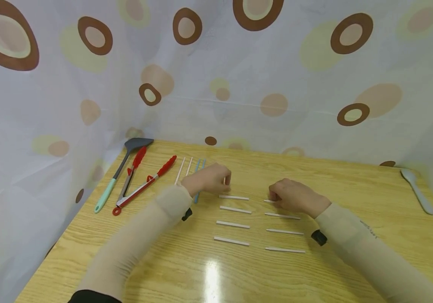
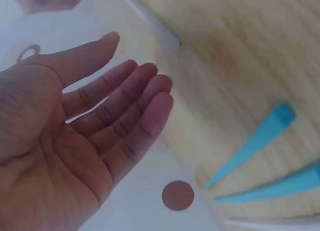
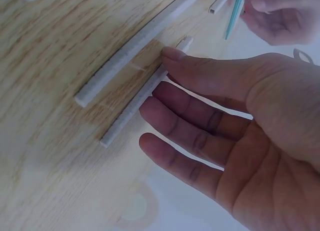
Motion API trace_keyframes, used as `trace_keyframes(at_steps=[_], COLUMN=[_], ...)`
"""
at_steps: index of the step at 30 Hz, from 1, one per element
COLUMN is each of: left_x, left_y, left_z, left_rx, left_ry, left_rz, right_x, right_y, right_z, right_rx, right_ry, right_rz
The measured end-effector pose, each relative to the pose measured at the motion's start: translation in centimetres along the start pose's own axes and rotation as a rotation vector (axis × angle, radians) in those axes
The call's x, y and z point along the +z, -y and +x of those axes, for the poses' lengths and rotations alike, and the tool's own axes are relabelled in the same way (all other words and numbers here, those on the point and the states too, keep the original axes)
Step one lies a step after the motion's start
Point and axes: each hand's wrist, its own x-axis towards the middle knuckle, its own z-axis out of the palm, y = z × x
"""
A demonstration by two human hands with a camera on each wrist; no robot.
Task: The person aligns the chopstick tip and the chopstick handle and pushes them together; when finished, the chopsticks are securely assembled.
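Note:
My left hand (image 1: 209,179) hovers near the upper end of the left column of short white sticks (image 1: 233,224). Its fingers are loosely bent and hold nothing in the left wrist view. At the top of the right column, my right hand (image 1: 296,195) has thumb and index finger on a thin white stick (image 3: 127,112), apparently pinching it near one end; the index fingertip is partly hidden. That stick lies on or just above the wood, and only its left tip shows in the head view. Below it lie several similar white sticks (image 1: 284,231), roughly parallel.
Two blue chopsticks (image 2: 252,146) and two pale ones (image 1: 179,170) lie left of my left hand. Farther left are red-tipped tongs (image 1: 144,187), a second pair (image 1: 127,183) and a spatula (image 1: 119,166). A grey spoon (image 1: 418,191) lies far right. Patterned cloth borders the table.

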Motion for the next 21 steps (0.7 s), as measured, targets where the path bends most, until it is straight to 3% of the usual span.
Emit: trace_keyframes(at_steps=[8, 21], left_x=[1.3, 2.4], left_y=[-1.8, -2.3], left_z=[0.9, 1.2], left_rx=[0.083, 0.079], left_ry=[0.062, 0.053], left_rz=[0.074, 0.192], right_x=[0.0, 0.3], right_y=[0.0, -0.2], right_z=[0.1, 0.1], right_rx=[-0.006, -0.019], right_ry=[-0.005, -0.034], right_rz=[-0.004, 0.005])
